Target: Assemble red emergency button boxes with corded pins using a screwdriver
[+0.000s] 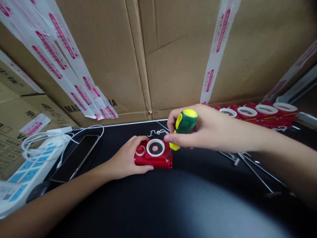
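While the left hand (126, 160) is closed around one end of a red unit (151, 161), the right hand (205, 129) is wrapped about a screwdriver (187, 120) with a green and yellow handle. The unit lies on the black tabletop (153, 201), its face, with a white ring (155, 140) and a red button (140, 149), turned upward. Its casing looks stiff and glossy, probably plastic; it is judged light enough to shift under a push and somewhat slippery along the smooth sides. The dark window (155, 151) within the ring may be the most fragile part, so the better hold is on the long side walls, clear of ring and button. The screwdriver, by contrast, should sit firmly in the fist, its thick handle giving the natural place of grip. Relative to the left hand, the unit extends rightward from the grasp, thumb along the near side and fingers over the far left corner; relative to the right hand, it lies lower and to the left. The screwdriver's shaft slants down to the near right corner of the unit; whether its tip is seated in a screw cannot be told.
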`<state>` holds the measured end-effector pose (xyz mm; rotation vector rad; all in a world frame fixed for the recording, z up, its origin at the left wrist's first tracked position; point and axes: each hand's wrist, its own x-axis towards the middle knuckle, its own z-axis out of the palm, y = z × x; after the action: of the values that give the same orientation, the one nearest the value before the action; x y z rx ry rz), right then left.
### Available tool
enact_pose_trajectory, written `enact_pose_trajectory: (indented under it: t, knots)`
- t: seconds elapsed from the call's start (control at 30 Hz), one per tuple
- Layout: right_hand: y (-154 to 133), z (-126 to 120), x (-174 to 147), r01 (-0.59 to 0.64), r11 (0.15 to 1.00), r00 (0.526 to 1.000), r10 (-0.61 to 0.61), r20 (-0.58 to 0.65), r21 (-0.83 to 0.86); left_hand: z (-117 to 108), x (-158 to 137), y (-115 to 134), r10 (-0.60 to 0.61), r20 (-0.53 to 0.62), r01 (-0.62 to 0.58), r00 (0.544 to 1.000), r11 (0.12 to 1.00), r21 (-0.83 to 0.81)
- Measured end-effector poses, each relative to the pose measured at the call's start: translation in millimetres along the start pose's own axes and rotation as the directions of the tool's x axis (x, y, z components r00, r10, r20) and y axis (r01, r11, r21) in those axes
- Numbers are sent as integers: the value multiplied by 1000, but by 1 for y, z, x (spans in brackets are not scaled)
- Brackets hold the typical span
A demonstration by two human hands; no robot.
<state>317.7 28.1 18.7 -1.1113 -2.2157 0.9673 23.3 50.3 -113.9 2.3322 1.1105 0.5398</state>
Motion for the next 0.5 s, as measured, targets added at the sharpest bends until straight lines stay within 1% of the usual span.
enact_pose_trajectory:
  t: [0.17, 0.3, 0.43, 0.5]
  knots:
    - [1, 0, 0, -6, 1000, 1000, 6, 23, 24, 0, 0, 0, -3, -6, 3, 1000, 1000, -1]
    - [0, -1, -2, 14, 1000, 999, -14, 28, 4, 0, 0, 0, -11, -9, 11, 1000, 1000, -8]
    - [-1, -8, -5, 65, 996, 997, -63, 35, -60, 0, 0, -1, -9, -7, 8, 1000, 1000, -11]
    - [-1, -14, -8, 103, 994, 993, -100, 67, -35, 0, 1, -1, -9, -7, 9, 1000, 1000, -7]
